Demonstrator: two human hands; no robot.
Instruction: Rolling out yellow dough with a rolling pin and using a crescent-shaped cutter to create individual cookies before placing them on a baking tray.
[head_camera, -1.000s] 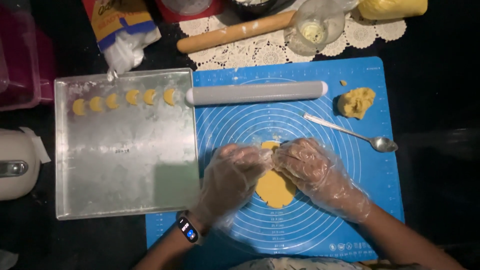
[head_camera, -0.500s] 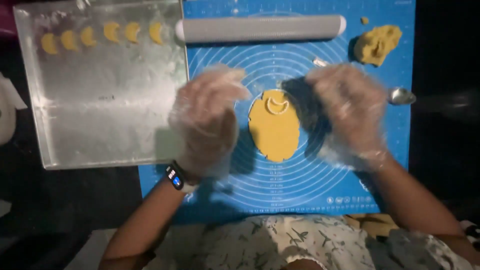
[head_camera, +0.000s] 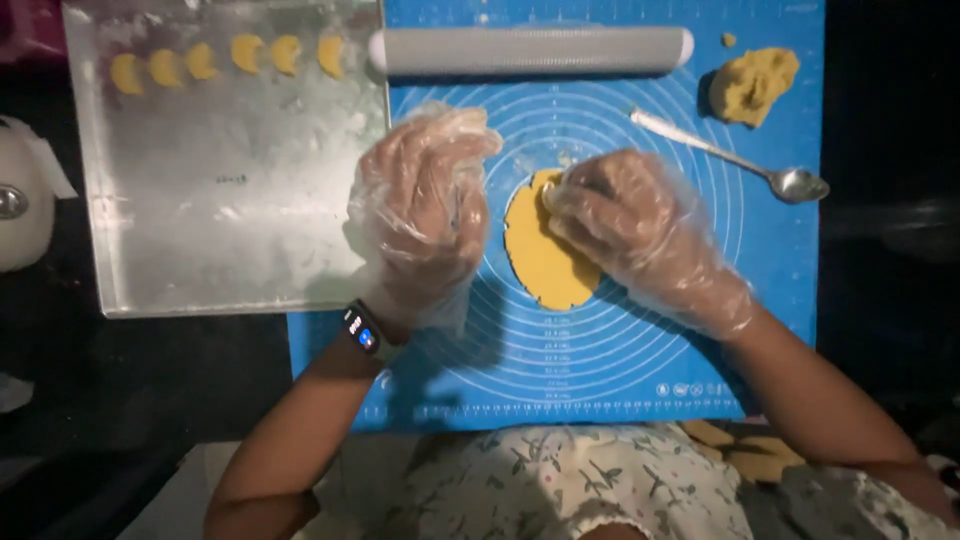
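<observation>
1. My right hand (head_camera: 640, 230): gloved, fingers curled, pressing the rolled yellow dough (head_camera: 545, 255) at mat (head_camera: 620, 340) centre.
2. My left hand (head_camera: 425, 205): gloved, loosely spread, empty, hovering beside it.
3. Risk: thin dough could tear or stick to glove.

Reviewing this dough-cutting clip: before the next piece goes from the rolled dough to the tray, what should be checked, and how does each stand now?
1. Gloves on both hands: ok; left hand and right hand are covered in clear plastic.
2. Rolled dough flat on the blue mat: ok.
3. Free space on the metal tray: ok; six crescent pieces fill only the top row.
4. Cut piece held in right fingers: cannot tell, hidden by glove.
5. Rolling pin and spoon away from the hands: ok.
</observation>
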